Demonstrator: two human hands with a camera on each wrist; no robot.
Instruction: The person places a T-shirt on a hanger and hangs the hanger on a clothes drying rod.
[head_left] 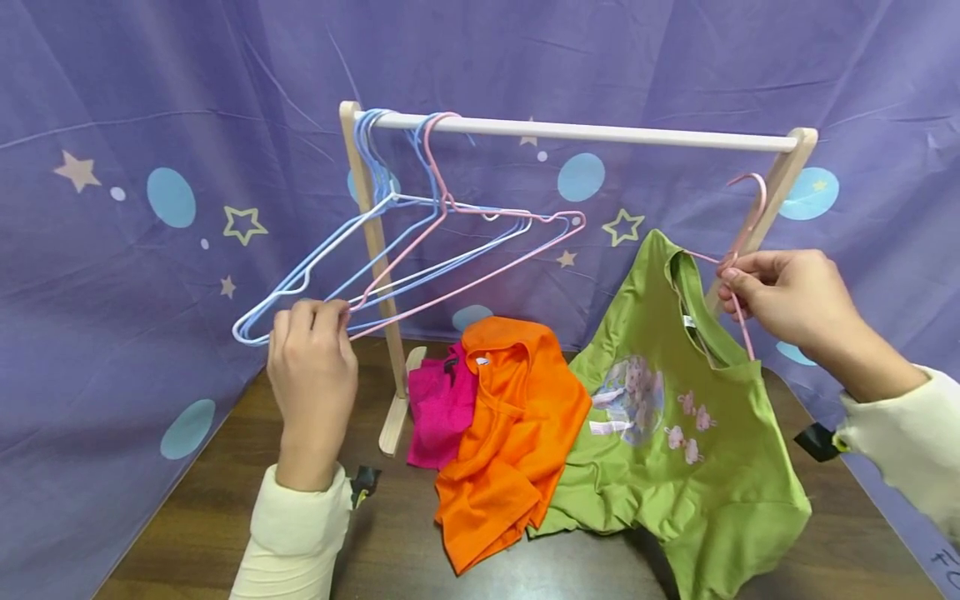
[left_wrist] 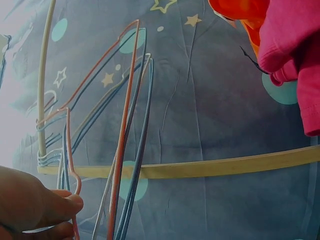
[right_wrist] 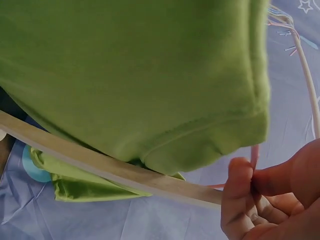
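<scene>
Purple curtain (head_left: 480,50) backs a green top (head_left: 678,408) on a pink hanger (head_left: 742,325)

I see the right hand (head_left: 802,292) pinch that hanger below its hook (head_left: 762,196); the top droops over the brown table (head_left: 420,533) beside an orange shirt (head_left: 517,425). The left hand (head_left: 311,358), fingers curled, pinches another pink hanger (head_left: 446,200) on the white rail (head_left: 585,132).

There is one rack (head_left: 585,131) with two pink hangers (head_left: 447,200) — one on its bar, one near its right post — blue and white hangers (head_left: 393,196) on it too overlapped to count, three garments (head_left: 517,425) below its bar, and two hands (head_left: 311,362) before it.
</scene>
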